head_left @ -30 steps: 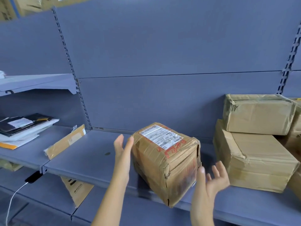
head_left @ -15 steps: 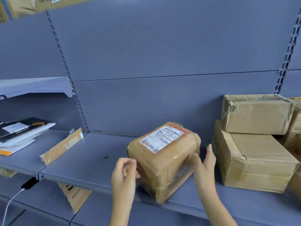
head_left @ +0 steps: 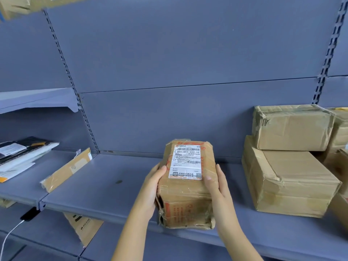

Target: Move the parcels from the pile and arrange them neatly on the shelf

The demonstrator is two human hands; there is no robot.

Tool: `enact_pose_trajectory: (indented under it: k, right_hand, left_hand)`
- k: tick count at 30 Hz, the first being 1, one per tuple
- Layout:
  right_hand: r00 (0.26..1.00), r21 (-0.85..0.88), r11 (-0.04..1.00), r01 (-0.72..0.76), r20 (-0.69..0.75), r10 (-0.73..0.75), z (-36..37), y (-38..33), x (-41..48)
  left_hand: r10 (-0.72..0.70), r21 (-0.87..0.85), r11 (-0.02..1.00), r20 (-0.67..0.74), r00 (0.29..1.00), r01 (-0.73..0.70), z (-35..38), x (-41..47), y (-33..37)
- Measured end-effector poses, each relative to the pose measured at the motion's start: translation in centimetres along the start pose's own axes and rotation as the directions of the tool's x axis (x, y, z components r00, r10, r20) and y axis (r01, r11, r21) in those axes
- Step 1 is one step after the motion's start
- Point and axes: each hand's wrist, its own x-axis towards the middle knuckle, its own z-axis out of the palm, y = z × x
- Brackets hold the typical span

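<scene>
Now the shelf (head_left: 113, 185) carries the stacked boxes (head_left: 290, 178) and, just left of them at its front edge, the parcel (head_left: 188, 194) — turned square-on, where half a second ago it sat skewed. My left hand (head_left: 150, 189) and right hand (head_left: 216, 187) clasp its sides, fingers (head_left: 161, 169) curled round it. It's crumpled brown cardboard with a torn front corner — white label (head_left: 186, 162) on top.

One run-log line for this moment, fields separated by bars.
labelled parcel: at shelf front | left hand: grips left side | right hand: grips right side | stacked boxes: right of parcel
</scene>
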Motion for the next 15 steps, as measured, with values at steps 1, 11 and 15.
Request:
enact_pose_trajectory:
  k: [1, 11, 15]
  right_hand:
    - [1.000, 0.003, 1.000, 0.002, 0.005, -0.002, 0.0, 0.1, -0.1]
    - [0.999, 0.001, 0.999, -0.032, 0.040, 0.032, -0.2, 0.3, -0.9]
    - [0.998, -0.010, 0.999, -0.040, 0.055, 0.040, -0.4, 0.2, -1.1]
  left_hand:
    - [0.006, 0.005, 1.000, 0.007, 1.000, -0.006, -0.1, 0.0, 0.0]
    - [-0.009, -0.033, 0.999, 0.009, 1.000, 0.009, -0.7, -0.8, -0.8]
    - [0.018, -0.049, 0.999, 0.005, 1.000, -0.017, -0.5, -0.9, -1.3]
